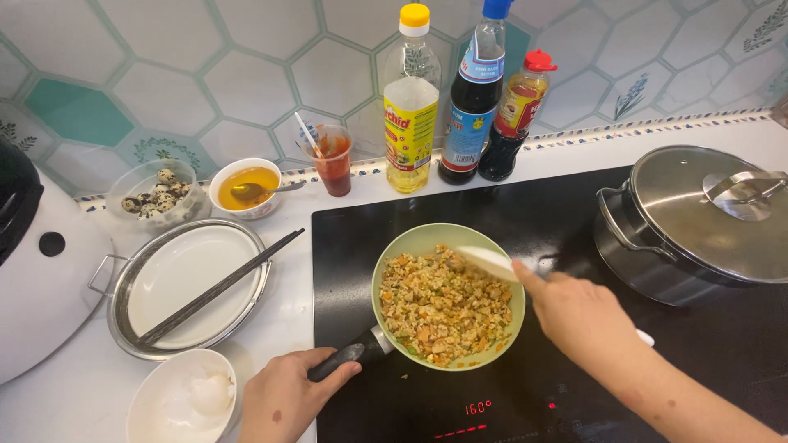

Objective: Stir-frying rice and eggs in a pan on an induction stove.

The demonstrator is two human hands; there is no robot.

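A pale green frying pan full of chopped fried rice sits on the black induction cooktop. My left hand grips the pan's black handle at the lower left. In my right hand is a white spatula; its blade rests on the rice at the pan's upper right edge.
A lidded steel pot stands at the cooktop's right. Three bottles line the tiled wall. Left of the cooktop: white plate with dark chopsticks in a steel tray, bowl of speckled eggs, yellow sauce bowl, red sauce cup, white bowl, white cooker.
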